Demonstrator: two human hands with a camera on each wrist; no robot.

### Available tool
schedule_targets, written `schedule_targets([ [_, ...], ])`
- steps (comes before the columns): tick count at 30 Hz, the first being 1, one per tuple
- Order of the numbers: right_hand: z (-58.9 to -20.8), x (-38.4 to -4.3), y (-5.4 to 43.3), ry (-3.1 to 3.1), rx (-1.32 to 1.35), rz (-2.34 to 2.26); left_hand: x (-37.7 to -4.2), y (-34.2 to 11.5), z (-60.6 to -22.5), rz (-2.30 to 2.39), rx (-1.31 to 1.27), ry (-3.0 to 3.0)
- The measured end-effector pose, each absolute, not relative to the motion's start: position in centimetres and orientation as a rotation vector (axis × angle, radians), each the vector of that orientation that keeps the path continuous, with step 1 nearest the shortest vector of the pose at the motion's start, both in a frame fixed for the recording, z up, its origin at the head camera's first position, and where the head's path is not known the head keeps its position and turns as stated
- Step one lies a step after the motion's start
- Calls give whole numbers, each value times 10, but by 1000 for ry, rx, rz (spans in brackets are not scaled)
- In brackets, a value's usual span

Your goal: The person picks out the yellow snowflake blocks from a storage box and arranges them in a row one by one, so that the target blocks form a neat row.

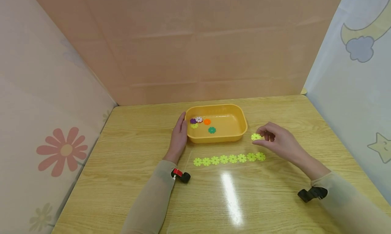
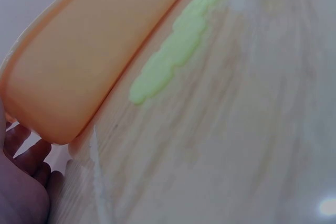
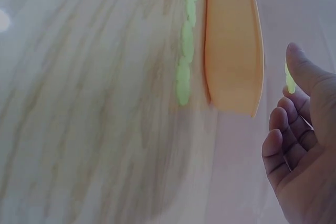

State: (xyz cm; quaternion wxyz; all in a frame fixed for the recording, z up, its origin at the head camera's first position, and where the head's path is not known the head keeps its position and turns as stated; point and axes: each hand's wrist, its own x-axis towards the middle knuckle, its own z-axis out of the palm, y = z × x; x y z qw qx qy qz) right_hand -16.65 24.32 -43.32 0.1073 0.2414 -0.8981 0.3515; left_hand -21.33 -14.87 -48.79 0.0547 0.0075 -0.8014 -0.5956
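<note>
My right hand (image 1: 279,140) pinches a yellow-green snowflake disc (image 1: 255,136) between thumb and fingers, right of the yellow bin (image 1: 218,139). The same disc (image 3: 289,78) appears edge-on in the right wrist view. Along the bin's left outer wall, my left hand (image 1: 178,137) rests with its fingers extended against the plastic. Inside the bin lie a purple disc (image 1: 193,121), a white disc (image 1: 199,119), an orange disc (image 1: 207,121), a green disc (image 1: 212,130) and a yellow-green disc (image 1: 194,125). In front of it, several yellow-green discs (image 1: 224,159) form a row on the table.
The wood-grain table (image 1: 128,179) meets a plain pinkish back panel (image 1: 195,57). Pale side panels with printed pictures stand left (image 1: 30,91) and right (image 1: 345,95). A bright light reflection lies on the tabletop in front of the row.
</note>
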Motion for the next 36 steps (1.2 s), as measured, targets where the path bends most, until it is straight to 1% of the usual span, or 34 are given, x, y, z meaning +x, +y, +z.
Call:
schedule_targets([
  [22, -463, -146, 296, -2688, 718, 997, -214, -149, -489, -1807, 28, -2438],
  [36, -476, -145, 314, -2792, 766, 1019, -213, -149, -487, -1803, 15, -2434],
])
